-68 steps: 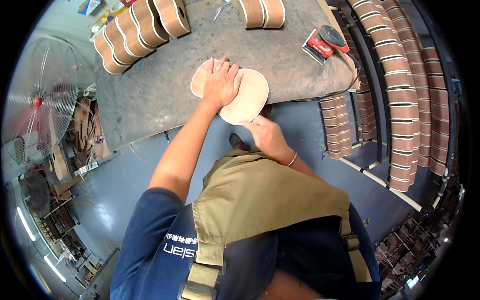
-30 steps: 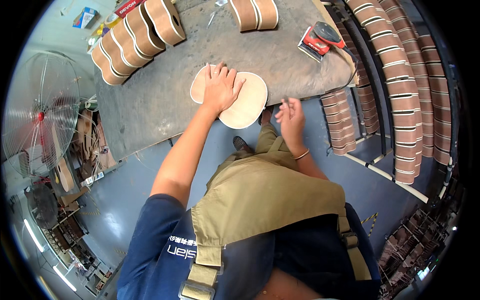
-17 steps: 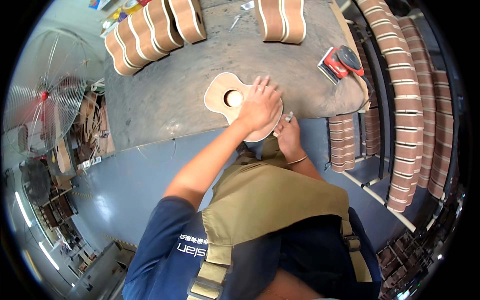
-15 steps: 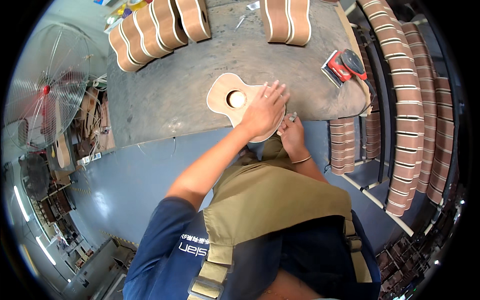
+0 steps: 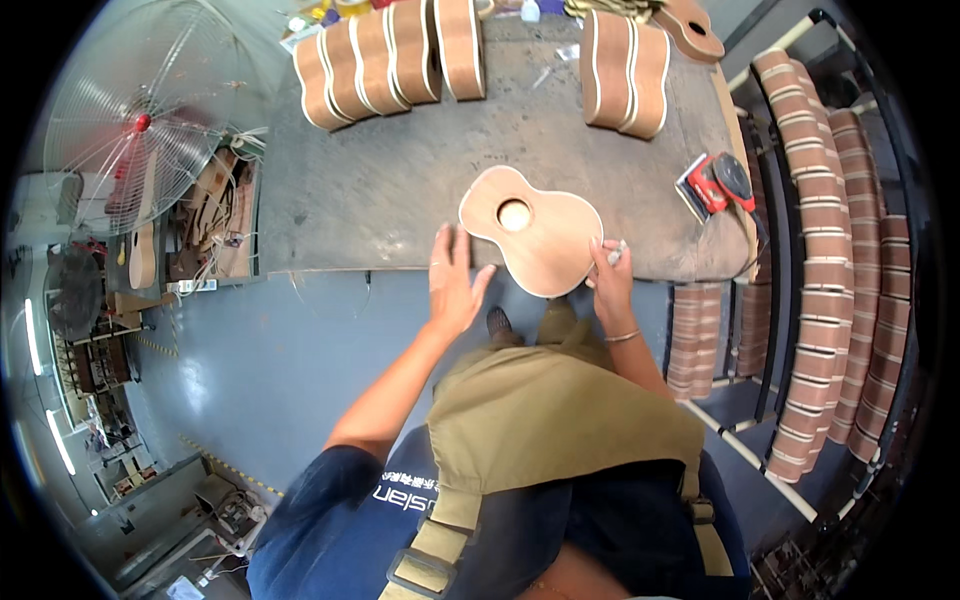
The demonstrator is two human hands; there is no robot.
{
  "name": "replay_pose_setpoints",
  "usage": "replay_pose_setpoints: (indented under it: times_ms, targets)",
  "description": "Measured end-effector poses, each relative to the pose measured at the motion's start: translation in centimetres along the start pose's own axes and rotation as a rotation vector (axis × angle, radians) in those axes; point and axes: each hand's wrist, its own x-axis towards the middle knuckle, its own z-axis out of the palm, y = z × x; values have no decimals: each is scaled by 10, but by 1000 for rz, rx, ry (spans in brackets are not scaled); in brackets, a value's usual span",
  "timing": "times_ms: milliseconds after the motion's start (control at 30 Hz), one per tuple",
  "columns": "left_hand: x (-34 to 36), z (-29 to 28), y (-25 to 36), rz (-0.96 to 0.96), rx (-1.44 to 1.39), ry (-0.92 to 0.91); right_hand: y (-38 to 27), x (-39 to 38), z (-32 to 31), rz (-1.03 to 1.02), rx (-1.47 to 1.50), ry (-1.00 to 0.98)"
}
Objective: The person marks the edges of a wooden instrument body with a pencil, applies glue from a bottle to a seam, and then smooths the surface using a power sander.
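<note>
A small ukulele body point(image 5: 550, 235) of pale wood with white edging and a round soundhole lies face up near the table's front edge. Its lower, wider end sticks out past that edge. To the left of it, my left hand point(image 5: 455, 285) hangs apart from the body with fingers spread, holding nothing. At the right rim of the body is my right hand point(image 5: 612, 280), its fingers closed around a small grey piece point(image 5: 617, 252) too small to identify. The fingertips of this hand appear to touch the rim.
Several ukulele bodies point(image 5: 365, 65) stand in a row at the table's point(image 5: 400, 190) far left, with more bodies point(image 5: 625, 75) at the far right. A red and black sander point(image 5: 718, 185) lies right. Racks of bodies point(image 5: 805, 270) stand beyond; a large fan point(image 5: 143, 122) is left.
My left hand has come off the ukulele body's face and moved left, its fingers now spread. My right hand stays at the right rim. The whole view has shifted.
</note>
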Motion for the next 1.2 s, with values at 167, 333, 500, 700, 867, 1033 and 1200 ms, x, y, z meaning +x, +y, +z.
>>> replay_pose_setpoints:
  times_ms: [167, 333, 500, 700, 867, 1033, 1200]
  targets:
    - [77, 2, -38, -302, -540, -58, -2, 1, -1, -73, -102, 28]
    - [152, -5, -29, -561, -851, -427, 2, 3, -7, -117, -196, -6]
    - [158, -8, -25, -312, -846, -595, 24, 18, -30, -353, -354, 87]
    - [97, -65, -30, -283, -794, -358, 16, 35, -33, -455, -518, 71]
    - [30, -162, -106, -519, -999, 275, 13, 53, -9, -246, -377, 57]
    - [20, -206, -193, -596, -692, 853, 20, 46, -11, -92, -526, 11]
    - [98, -183, -254, -527, -388, 1055, 37, 35, -25, -143, -686, -90]
